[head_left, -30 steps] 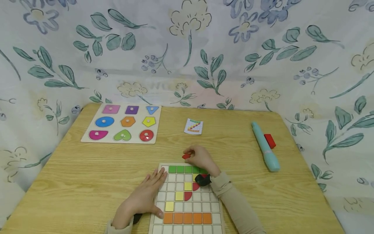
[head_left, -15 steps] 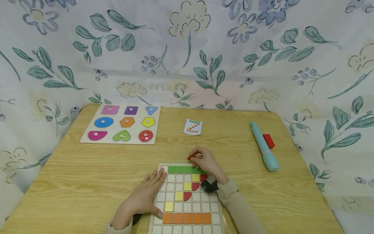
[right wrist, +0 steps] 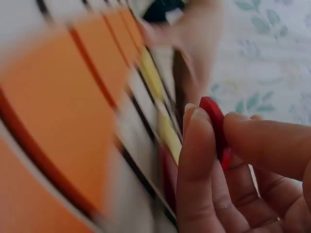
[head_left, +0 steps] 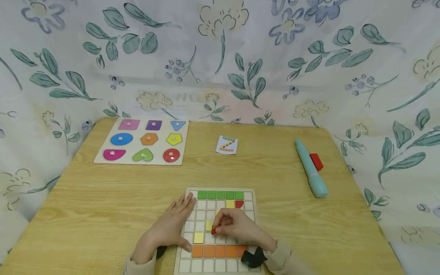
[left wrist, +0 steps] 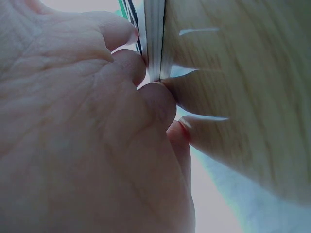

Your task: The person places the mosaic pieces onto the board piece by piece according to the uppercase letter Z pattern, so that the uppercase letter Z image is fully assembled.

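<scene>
My right hand (head_left: 235, 227) is over the wooden grid board (head_left: 249, 196), pinching a small red piece (head_left: 214, 230) near the lower yellow squares. In the right wrist view the red piece (right wrist: 216, 126) is held on edge between thumb and fingertips. My left hand (head_left: 168, 229) lies spread along the board's left edge, fingertips and thumb touching it. Green squares (head_left: 221, 195) form a row at the top and orange squares (head_left: 208, 251) one lower down. Yellow squares (head_left: 198, 237) step diagonally between them, and a red quarter-round piece (head_left: 239, 204) lies beside the top one. My right hand hides several cells.
A pattern card (head_left: 227, 144) lies beyond the board. The knob puzzle (head_left: 159, 157) with coloured shapes is at the back left. A teal microphone-shaped object (head_left: 311, 168) and a red block (head_left: 316, 162) lie to the right. A floral cloth (head_left: 213, 57) hangs behind the table.
My right hand has come from beyond the board's top edge down over its middle, bringing the red piece along. My left hand has stayed on the left edge.
</scene>
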Tool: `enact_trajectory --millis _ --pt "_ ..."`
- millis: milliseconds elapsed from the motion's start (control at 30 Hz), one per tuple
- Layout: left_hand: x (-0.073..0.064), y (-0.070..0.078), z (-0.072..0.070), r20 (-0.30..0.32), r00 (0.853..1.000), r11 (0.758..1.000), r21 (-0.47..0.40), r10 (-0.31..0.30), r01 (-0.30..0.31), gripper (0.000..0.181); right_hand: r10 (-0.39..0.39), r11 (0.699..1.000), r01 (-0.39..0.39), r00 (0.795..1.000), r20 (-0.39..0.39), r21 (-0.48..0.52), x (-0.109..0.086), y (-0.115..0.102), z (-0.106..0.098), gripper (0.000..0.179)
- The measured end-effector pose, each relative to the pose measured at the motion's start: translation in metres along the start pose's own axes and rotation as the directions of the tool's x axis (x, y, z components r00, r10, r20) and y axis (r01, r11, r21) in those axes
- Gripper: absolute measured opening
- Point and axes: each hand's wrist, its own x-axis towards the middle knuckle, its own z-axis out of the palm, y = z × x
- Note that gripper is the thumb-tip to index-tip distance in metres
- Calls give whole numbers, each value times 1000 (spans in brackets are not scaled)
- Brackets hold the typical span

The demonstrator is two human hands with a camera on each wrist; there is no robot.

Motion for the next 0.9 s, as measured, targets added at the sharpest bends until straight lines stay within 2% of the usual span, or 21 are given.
enact_trajectory --millis 167,367,600,733,900 --pt "-1 1 -2 -9 1000 1000 -11 -7 7 133 8 1000 -8 1000 24 -4 -5 0 20 3" --pt "-3 4 -3 -7 1000 1000 -14 -12 12 133 29 1000 -29 1000 4 -8 0 2 28 9" --pt "-5 5 -1 -14 1000 1000 -13 -8 8 133 9 989 -16 999 -44 -146 6 -1 39 15" --pt "-5 5 -2 -13 1000 1000 -19 -9 9 132 4 990 -10 999 -40 -142 7 -3 46 12" --pt "-6 6 -3 -7 1000 1000 -25 -14 13 132 28 997 -28 1000 -3 -74 5 -3 44 4"
